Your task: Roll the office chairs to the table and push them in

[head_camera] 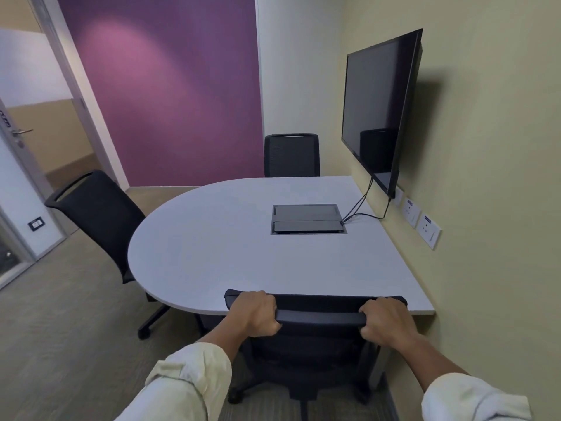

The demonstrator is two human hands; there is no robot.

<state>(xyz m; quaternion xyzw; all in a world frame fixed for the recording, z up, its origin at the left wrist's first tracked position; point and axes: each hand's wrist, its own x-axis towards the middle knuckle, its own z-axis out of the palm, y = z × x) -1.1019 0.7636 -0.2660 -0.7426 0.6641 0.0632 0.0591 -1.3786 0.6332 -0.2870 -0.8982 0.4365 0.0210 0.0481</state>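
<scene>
A black office chair stands right in front of me, its backrest top touching the near edge of the white rounded table. My left hand grips the left end of its top bar and my right hand grips the right end. Its seat is hidden beneath the tabletop. A second black chair is at the table's rounded left end, tilted and close to the edge. A third chair sits tucked in at the far side.
A wall-mounted black TV hangs on the right wall, with cables running to a grey cable box set in the tabletop. Wall sockets lie below the TV. A glass door is at the left; carpeted floor spreads leftward.
</scene>
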